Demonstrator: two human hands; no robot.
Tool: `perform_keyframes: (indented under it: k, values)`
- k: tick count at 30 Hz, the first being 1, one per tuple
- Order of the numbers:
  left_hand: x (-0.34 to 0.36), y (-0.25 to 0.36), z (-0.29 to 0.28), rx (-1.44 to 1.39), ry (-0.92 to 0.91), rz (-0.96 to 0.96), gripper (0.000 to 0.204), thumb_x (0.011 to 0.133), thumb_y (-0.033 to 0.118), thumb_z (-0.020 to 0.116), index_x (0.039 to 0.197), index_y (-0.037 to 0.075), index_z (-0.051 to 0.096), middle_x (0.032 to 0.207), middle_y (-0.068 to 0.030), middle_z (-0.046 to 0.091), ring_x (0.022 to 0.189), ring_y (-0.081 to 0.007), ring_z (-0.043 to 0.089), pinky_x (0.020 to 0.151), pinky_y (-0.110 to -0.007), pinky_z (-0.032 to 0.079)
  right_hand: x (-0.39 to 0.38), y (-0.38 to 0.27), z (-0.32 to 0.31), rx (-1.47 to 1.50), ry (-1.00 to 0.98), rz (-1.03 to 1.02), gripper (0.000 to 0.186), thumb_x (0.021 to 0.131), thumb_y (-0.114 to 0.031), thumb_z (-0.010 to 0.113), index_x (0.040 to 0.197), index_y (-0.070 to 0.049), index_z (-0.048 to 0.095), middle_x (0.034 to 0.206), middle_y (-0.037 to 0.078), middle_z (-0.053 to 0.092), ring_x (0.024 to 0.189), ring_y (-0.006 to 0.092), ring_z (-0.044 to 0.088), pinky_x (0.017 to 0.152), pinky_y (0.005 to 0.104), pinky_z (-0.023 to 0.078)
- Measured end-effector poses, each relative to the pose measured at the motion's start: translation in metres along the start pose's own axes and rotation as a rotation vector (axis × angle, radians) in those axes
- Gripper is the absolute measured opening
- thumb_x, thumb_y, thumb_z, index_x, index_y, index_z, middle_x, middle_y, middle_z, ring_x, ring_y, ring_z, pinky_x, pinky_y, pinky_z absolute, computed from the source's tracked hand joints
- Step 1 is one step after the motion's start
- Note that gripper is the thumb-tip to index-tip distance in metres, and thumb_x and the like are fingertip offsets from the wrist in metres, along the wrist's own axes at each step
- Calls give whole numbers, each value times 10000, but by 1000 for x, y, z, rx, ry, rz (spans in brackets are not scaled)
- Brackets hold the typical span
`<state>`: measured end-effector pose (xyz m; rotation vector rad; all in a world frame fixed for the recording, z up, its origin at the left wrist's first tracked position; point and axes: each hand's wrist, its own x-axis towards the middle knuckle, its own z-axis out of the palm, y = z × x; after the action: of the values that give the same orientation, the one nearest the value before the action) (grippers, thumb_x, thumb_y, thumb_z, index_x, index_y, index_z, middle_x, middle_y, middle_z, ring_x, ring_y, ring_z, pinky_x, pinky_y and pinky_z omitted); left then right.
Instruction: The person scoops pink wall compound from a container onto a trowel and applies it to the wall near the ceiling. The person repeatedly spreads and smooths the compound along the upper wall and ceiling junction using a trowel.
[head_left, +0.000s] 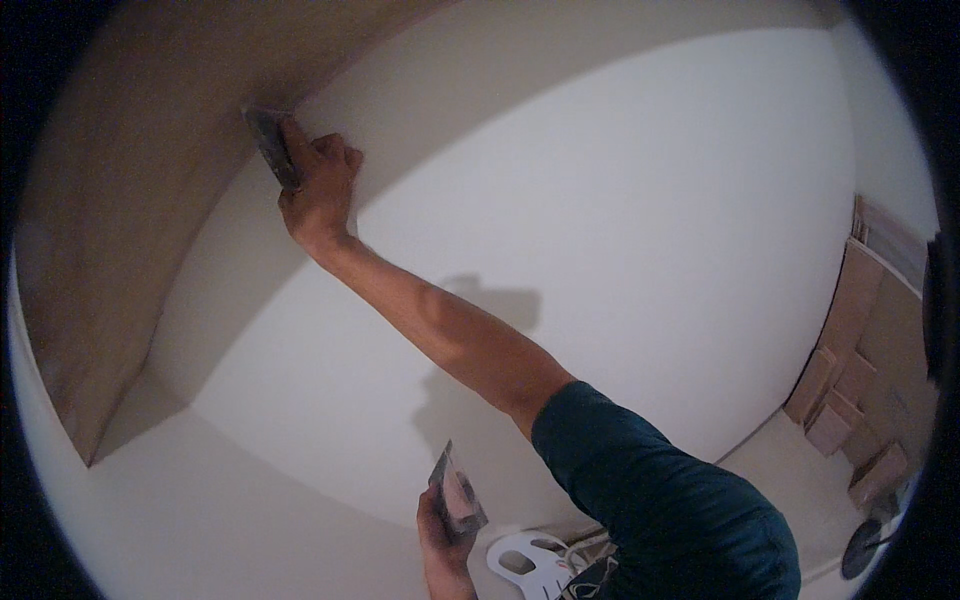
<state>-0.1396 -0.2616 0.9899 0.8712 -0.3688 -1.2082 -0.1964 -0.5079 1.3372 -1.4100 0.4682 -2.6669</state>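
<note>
right hand (324, 190): scraper (271, 146), tip contact unclear | left hand (440, 528): blade (459, 497), forearm (450, 582) cropped

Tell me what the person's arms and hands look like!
The right arm has a short, dark teal sleeve; below that, it and the right hand are bare: no glove or watch shows. The left hand wears no glove either; no sleeve shows there.

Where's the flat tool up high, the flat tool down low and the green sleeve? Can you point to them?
Upper flat tool (270, 147): head view, middle of its dark flat side.
Lower flat tool (459, 496): head view, the pinkish patch on its face.
Green sleeve (668, 490): head view, middle of the cloth.
</note>
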Motion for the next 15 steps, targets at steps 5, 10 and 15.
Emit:
perform_keyframes:
  k: [5,10,15]
  values:
    - [-27,-38,16,-64,-50,142,398,982,360,520,1251,78,604,1152,-78,668,1025,-246,643,876,-398,526,-5,-10,-53,92,-129,-114,600,732,79,627,1307,-93,610,994,150,595,972,309,526,874,453,379]
    - [-38,-63,53,-69,156,283,411,981,372,541,1268,83,596,1186,-90,666,1099,-236,638,920,-422,532,-77,29,-171,447,-338,62,351,875,-74,646,1220,-6,638,946,148,610,901,303,566,775,452,460]
    - [-9,-82,40,-178,98,416,426,994,376,529,1287,72,586,1233,-90,653,1144,-225,627,975,-427,521,-153,25,-326,447,-895,133,521,854,7,691,1362,-37,586,1002,95,700,915,250,676,837,362,529]
